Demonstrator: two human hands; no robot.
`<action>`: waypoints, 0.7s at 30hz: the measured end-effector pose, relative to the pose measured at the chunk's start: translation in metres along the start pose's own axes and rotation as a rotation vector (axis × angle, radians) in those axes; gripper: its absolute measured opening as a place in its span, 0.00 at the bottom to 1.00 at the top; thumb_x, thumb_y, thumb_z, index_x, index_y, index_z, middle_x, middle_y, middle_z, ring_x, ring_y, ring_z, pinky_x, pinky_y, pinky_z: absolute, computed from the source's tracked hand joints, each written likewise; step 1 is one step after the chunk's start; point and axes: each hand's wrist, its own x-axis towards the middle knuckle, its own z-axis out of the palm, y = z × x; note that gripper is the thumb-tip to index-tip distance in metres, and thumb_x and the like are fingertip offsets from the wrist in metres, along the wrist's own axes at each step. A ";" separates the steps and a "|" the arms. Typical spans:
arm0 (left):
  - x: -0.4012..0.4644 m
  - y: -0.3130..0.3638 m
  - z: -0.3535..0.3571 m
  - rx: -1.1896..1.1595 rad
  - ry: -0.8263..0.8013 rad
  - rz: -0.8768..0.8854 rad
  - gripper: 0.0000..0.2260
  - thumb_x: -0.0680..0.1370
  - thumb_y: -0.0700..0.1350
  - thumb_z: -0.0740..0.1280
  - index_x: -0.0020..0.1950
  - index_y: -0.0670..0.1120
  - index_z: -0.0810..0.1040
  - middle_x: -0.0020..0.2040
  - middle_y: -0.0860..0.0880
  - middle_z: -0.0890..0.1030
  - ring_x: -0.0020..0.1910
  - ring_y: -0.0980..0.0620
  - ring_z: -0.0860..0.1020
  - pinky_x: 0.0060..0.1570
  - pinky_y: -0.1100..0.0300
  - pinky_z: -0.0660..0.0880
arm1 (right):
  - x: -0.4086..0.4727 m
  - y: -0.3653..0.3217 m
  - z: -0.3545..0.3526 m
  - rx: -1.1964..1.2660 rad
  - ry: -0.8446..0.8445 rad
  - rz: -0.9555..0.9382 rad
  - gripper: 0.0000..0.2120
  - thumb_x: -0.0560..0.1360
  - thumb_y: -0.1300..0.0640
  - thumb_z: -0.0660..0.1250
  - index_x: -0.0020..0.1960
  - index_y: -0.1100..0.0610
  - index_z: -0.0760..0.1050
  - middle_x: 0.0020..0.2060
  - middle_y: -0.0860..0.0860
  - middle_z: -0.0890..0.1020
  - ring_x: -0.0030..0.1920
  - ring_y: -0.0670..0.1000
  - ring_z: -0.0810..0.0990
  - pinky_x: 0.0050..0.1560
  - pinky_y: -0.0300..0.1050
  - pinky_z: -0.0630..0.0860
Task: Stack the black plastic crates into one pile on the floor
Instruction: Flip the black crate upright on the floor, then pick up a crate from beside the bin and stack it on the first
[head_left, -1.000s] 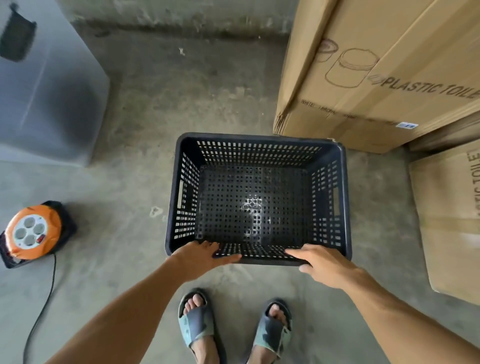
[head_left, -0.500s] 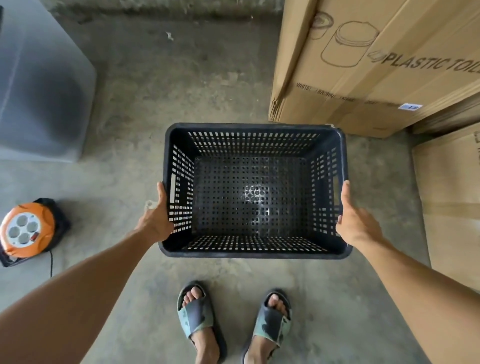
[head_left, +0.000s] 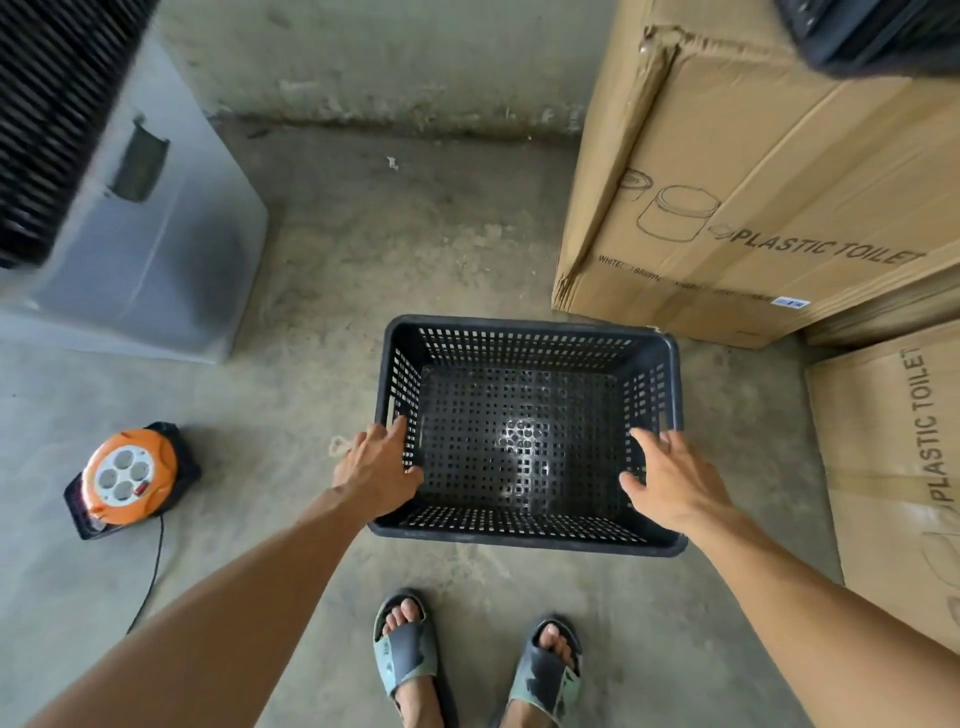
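A black perforated plastic crate (head_left: 524, 431) sits upright on the concrete floor (head_left: 363, 270), mouth open to the camera, just in front of the person's two sandalled feet (head_left: 478, 660). Nothing lies inside it — the gridded bottom shows bare, with a pale glint of light near its middle. Slot handles are cut into both short walls.

The left hand (head_left: 376, 470) lies over the crate's left rim near the close corner, fingers spread, the fingertips reaching toward the handle slot and the thumb pointing in over the inside wall; whether it actually presses on the rim cannot be told. The right hand (head_left: 672, 480) hovers over the right side of the crate, fingers loosely splayed and gripping nothing, the fingertips close to the right wall.

Just behind the crate's far right corner stands a large cardboard carton (head_left: 727, 182) printed "PLASTIC TOILET", closed; a second carton (head_left: 898, 457) with the same print stands to the right of the crate. A dark blurred object (head_left: 872, 36) rests on top of the first carton — possibly another crate, but too smeared to say. To the left, well apart from the crate, an orange cable reel (head_left: 127, 475) with four sockets sits on the floor, and behind it stands a grey unit (head_left: 135, 244).
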 end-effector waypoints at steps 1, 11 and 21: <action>-0.012 0.008 -0.011 0.026 0.007 0.037 0.31 0.76 0.53 0.67 0.77 0.48 0.62 0.67 0.43 0.73 0.66 0.42 0.70 0.60 0.46 0.74 | -0.011 -0.011 -0.012 0.009 -0.005 -0.025 0.32 0.76 0.39 0.61 0.77 0.47 0.59 0.68 0.56 0.70 0.65 0.59 0.73 0.60 0.54 0.74; -0.156 0.031 -0.155 0.086 0.073 0.063 0.24 0.77 0.54 0.65 0.70 0.46 0.70 0.63 0.42 0.75 0.64 0.41 0.72 0.61 0.44 0.73 | -0.128 -0.115 -0.161 0.072 -0.003 -0.211 0.29 0.77 0.37 0.61 0.74 0.47 0.64 0.67 0.57 0.72 0.65 0.60 0.73 0.61 0.55 0.74; -0.228 -0.080 -0.315 0.025 0.333 -0.117 0.22 0.78 0.52 0.64 0.70 0.45 0.68 0.63 0.42 0.72 0.65 0.40 0.70 0.60 0.48 0.70 | -0.151 -0.243 -0.324 0.084 0.168 -0.454 0.28 0.73 0.36 0.64 0.70 0.45 0.65 0.60 0.51 0.71 0.58 0.56 0.75 0.54 0.52 0.75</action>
